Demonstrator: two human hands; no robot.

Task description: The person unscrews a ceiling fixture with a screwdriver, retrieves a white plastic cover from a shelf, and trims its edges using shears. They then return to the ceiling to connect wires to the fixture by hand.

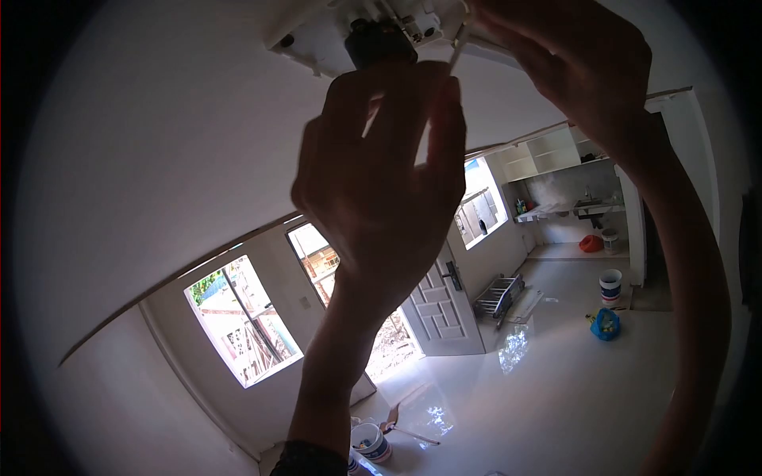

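Overhead, a white fixture [313,40] with small parts inside is against the ceiling at the top of the view. A dark, rounded piece [379,45] sits at its open side. My left hand [389,159] is raised just below, with its curled fingertips at the dark piece. A thin pale strip or wire [458,41] runs between my two hands. My right hand [579,55] is bent over at the upper right, its fingers closed near the strip's upper end. Shadow hides exactly what the right fingertips pinch.
Below are an open door [444,309], a folded ladder [498,297], a white bucket [610,285], a blue bag [605,324] and another bucket [371,443]. Windows [242,321] line the wall. A counter with a sink [591,204] stands at the back right.
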